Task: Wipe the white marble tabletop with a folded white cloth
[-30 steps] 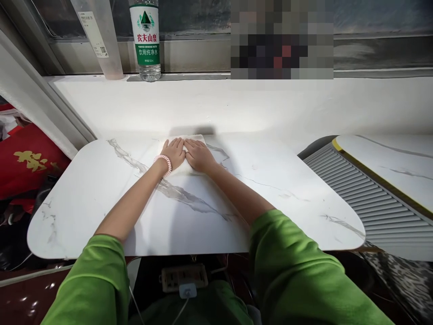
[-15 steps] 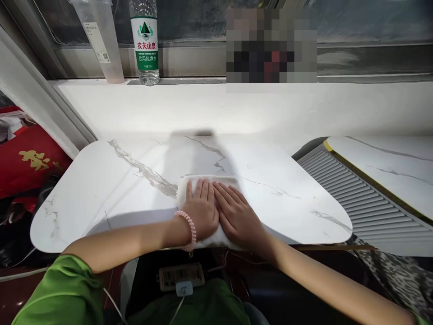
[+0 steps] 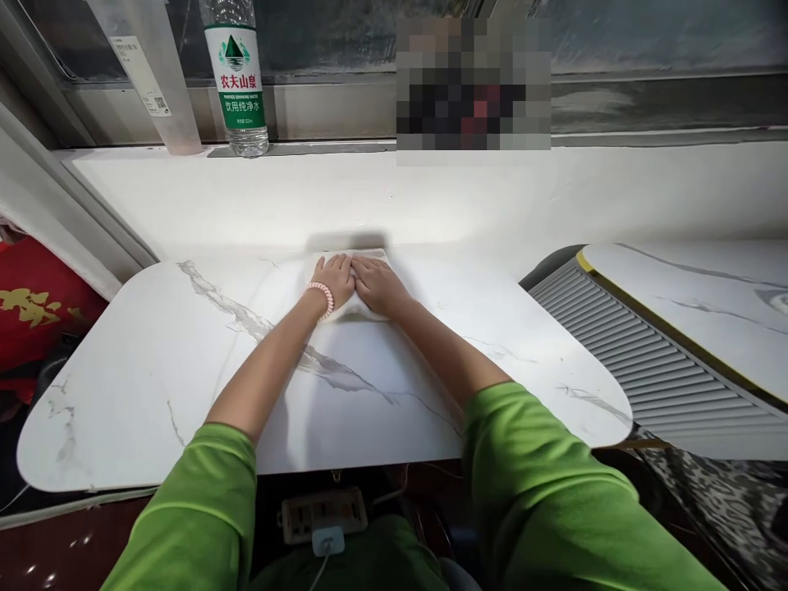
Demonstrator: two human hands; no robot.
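A white cloth lies flat at the far edge of the white marbled table, close to the wall. My left hand, with a pink coiled band at the wrist, presses down on it with fingers stretched forward. Beside it, fingertips almost meeting, my right hand rests flat on the same cloth. Neither hand is wrapped round anything; both palms face down. Parts of the cloth are hidden under the hands.
On the window ledge stand a water bottle and a translucent cup. A second table with a ribbed side is at the right. Below the near edge hangs a power strip with a plugged-in charger. A red bag sits left.
Both hands have slid the cloth forward from the table's near edge to the far edge by the wall. My arms are now stretched out, and the view has shifted slightly.
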